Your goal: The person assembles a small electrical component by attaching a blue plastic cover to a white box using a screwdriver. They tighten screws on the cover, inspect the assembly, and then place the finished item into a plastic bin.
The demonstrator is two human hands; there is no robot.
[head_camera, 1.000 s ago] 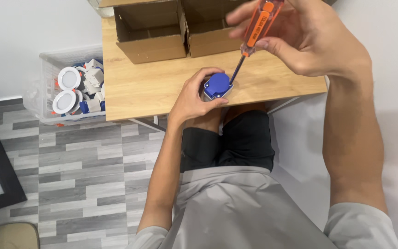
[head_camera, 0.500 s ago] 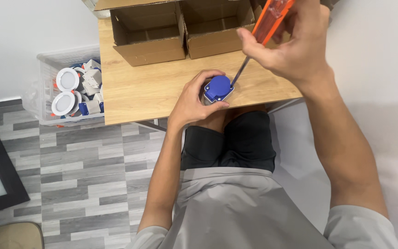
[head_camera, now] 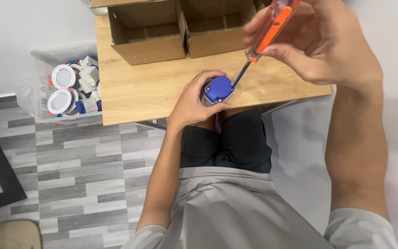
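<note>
The step in hand looked like driving or loosening a screw on a small blue-capped fitting (head_camera: 218,89), which sat near the front edge of the wooden table (head_camera: 134,92), about midway along it. The left hand (head_camera: 194,103) steadied the fitting, its fingers curled around the near and left sides and clamped against the body, with the thumb pressed at the lower rim. The right hand (head_camera: 321,44) held an orange-handled screwdriver (head_camera: 265,32) over the table's right part, fingers wrapped tight on the handle, the shaft slanting down so that its tip met the fitting's right edge; whether the tip sat in a screw head could not be told. The next move, by this reading, called for keeping the fitting from twisting while the tool turned, with the tip seated squarely. By count: one fitting, one screwdriver, two open cardboard boxes (head_camera: 148,32) side by side along the table's back edge, and one clear plastic bin (head_camera: 40,78) on the floor off the left edge, holding two round white lamps (head_camera: 63,76) plus small parts too jumbled to count.
</note>
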